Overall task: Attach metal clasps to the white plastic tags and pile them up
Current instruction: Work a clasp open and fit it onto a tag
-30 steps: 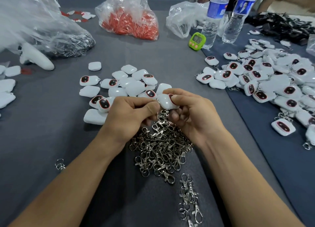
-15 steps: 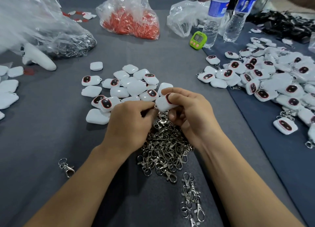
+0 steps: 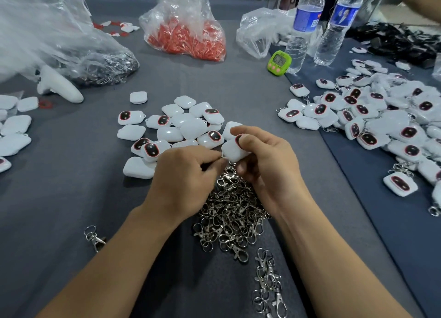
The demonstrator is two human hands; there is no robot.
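Tag: 1 white tag (image 3: pixel 232 153), held above the near clasp heap (image 3: pixel 229 212).
Right hand (image 3: pixel 269 165): grips the tag's body.
Left hand (image 3: pixel 183 174): pinches a clasp (image 3: pixel 222 156) at its left corner.
Handling: probably light, rigid, slippery; hold the edges.

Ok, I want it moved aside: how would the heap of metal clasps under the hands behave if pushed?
The heap of clasps would probably spread rather than slide whole, since the pieces lie loose. Hooks and rings look tangled, so lifting one likely drags neighbours.
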